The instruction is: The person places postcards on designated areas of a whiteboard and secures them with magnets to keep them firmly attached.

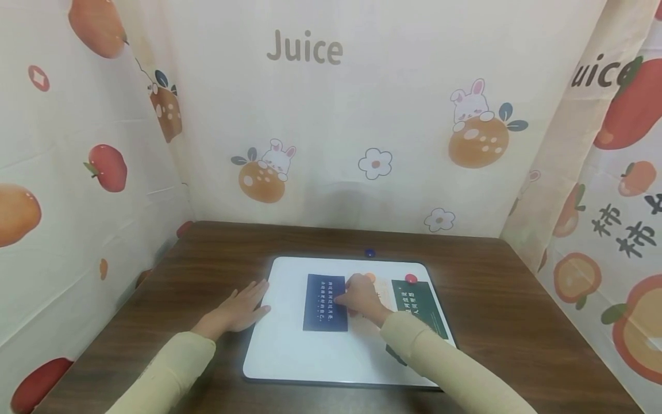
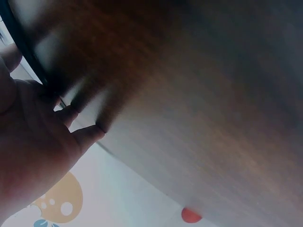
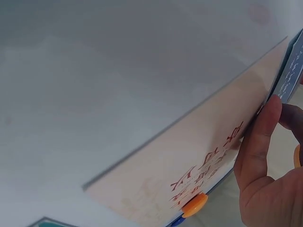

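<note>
A dark blue card (image 1: 320, 305) with white writing lies over the middle of a whiteboard (image 1: 281, 356). My right hand (image 1: 362, 296) pinches its right edge between thumb and fingers; the right wrist view shows the thumb tip at the edge of the card (image 3: 289, 71). Under that hand and forearm is a cream card (image 3: 189, 156) with red writing, partly hidden in the head view. My left hand (image 1: 243, 306) rests with extended fingers at the board's left edge. In the left wrist view, the left hand (image 2: 38, 127) is beside the board's dark rim.
A green card (image 1: 421, 305) lies on the board's right side, with a red magnet (image 1: 411, 278) at its top. An orange magnet (image 3: 195, 205) sits at the cream card's end. Beyond the board, a blue magnet (image 1: 369, 253) lies on the brown table (image 1: 227, 241). Printed curtains surround the table.
</note>
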{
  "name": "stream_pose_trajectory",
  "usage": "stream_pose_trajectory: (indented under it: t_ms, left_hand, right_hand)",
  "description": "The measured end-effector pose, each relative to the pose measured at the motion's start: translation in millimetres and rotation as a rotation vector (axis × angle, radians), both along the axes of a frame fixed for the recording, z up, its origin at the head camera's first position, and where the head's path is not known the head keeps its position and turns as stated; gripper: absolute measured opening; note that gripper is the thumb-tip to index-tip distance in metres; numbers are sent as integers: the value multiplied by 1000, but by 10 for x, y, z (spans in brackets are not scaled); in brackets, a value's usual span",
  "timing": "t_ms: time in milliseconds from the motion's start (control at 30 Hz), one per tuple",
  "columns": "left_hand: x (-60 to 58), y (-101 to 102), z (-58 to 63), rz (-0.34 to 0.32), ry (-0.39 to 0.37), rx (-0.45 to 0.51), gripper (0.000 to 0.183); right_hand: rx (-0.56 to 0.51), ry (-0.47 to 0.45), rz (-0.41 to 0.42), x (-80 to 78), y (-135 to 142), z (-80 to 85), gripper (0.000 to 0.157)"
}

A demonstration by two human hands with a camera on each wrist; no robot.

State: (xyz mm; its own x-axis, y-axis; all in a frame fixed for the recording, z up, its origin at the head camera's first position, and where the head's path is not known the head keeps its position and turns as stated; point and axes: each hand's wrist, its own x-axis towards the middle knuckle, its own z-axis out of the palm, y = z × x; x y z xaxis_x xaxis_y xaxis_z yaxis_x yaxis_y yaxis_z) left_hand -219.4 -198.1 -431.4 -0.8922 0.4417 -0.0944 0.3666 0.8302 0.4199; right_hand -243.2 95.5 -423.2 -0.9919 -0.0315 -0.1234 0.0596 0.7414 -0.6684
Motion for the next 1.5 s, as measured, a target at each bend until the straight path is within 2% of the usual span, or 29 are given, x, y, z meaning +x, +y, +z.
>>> stream_pose_trajectory:
  t_ms: [167,367,667,933,1200,1500]
  left_hand:
    - [1,-7,2,6,-6,-3,65]
    - [14,2,7,10,-12,2,65]
    - [4,27,40,14,-19,2,65]
    - [-17,36,42,18,-20,-11,65]
    - [-35,45,28,19,-28,-16,65]
    - [-35,55,10,21,-21,-19,65]
  right_hand:
    - [-6,-15,9,-19,-9,2,43]
    - [-26,-39,7,-117,75,59,45]
    - [-36,-21,-33,-372,373,227,42]
    - [-114,-49,-124,-610,627,350,35]
    - [-76,28,-135,-820,838,372,25]
    - [-110,-6,-142,-916,943,385,31]
